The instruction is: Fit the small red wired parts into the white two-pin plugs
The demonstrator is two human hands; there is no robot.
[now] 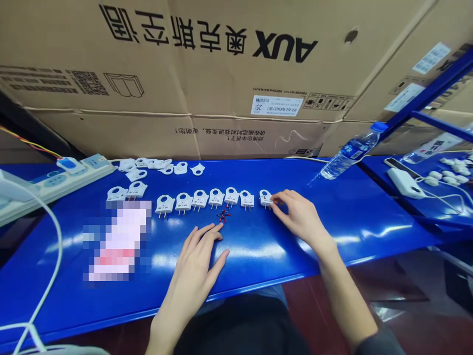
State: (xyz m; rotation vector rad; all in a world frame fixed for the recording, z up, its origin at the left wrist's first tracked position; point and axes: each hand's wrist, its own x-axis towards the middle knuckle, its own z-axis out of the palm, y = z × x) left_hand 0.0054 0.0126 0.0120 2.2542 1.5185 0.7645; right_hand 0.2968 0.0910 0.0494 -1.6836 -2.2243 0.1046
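A row of white two-pin plugs (216, 198), each with a ring-shaped top, stands along the blue table. At the right end of the row, my right hand (295, 214) has its thumb and fingertips closed on the edge of a white plug (265, 198); whether a small part is also between them is hidden. My left hand (197, 261) rests on the table, fingers stretched out and thumb apart. Its fingertips lie just below a little pile of small red and black parts (223, 215), which sits in front of the row.
More white plug pieces (166, 166) lie at the back left. A power strip (55, 180) and a white cable (57, 246) are at the left, near a blurred-out pinkish object (121, 241). A water bottle (351, 153) stands back right. Large cartons (207, 88) form the rear wall.
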